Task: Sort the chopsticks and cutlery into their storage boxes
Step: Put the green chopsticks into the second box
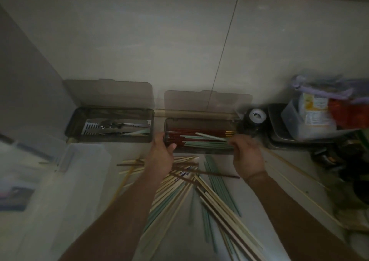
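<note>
Loose chopsticks [185, 197]: scattered on the counter [249, 216] between your forearms; pale wood, green and dark ones crossing each other.
Left hand [161, 157]: your fingers curl over the left end of the right box [199, 137], thumb on its near rim.
Right hand [247, 157]: you pinch the ends of the green chopsticks [207, 144] at the box's right end; they lie lengthwise inside, on the near side.
Red chopsticks [199, 133]: in the same box, behind the green ones.
Left box [109, 125]: lid up, apart from the right box; holds metal cutlery [111, 127] and one pale green piece.
Right box lid: stands open against the wall [159, 41].
Far right: dark roll [255, 117] just beside the box; tray of packages [311, 117] beyond.
</note>
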`<state>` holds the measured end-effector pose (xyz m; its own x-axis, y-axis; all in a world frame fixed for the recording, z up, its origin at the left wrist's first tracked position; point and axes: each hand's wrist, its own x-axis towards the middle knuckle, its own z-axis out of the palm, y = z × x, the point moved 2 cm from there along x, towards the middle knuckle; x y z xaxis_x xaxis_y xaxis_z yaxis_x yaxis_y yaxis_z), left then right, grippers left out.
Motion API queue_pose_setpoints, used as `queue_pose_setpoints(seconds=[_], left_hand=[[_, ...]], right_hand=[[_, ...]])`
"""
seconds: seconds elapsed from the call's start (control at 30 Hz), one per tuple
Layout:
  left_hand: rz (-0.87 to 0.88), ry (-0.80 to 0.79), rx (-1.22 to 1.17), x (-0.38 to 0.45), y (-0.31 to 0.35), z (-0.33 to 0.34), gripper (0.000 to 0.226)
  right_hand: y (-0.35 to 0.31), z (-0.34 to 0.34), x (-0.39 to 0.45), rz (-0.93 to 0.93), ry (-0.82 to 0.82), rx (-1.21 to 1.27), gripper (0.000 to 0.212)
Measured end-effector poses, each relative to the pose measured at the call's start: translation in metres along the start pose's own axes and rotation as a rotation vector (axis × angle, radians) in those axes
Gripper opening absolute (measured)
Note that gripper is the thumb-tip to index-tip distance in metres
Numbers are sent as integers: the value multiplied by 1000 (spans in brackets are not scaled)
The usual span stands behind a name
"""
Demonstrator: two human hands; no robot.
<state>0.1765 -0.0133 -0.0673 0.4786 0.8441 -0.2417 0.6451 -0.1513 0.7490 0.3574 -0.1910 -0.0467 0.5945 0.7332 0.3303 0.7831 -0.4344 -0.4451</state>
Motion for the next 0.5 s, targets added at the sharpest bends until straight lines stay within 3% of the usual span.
queue_pose_setpoints(seconds=[0.17, 0.27, 0.37, 0.5], left_hand=[[2, -5, 2, 2, -1, 0, 39], [5, -4, 17, 2, -2, 0, 40], [6, -4, 14, 3, -3, 0, 40], [-12, -4, 11, 4, -3, 0, 41]], right_hand=[[1, 35, 42, -66, -370, -118, 40], [8, 46, 48, -88, -426, -79, 39], [14, 48, 46, -87, -360, -51, 29], [8, 25, 27, -118, -36, -79, 25]])
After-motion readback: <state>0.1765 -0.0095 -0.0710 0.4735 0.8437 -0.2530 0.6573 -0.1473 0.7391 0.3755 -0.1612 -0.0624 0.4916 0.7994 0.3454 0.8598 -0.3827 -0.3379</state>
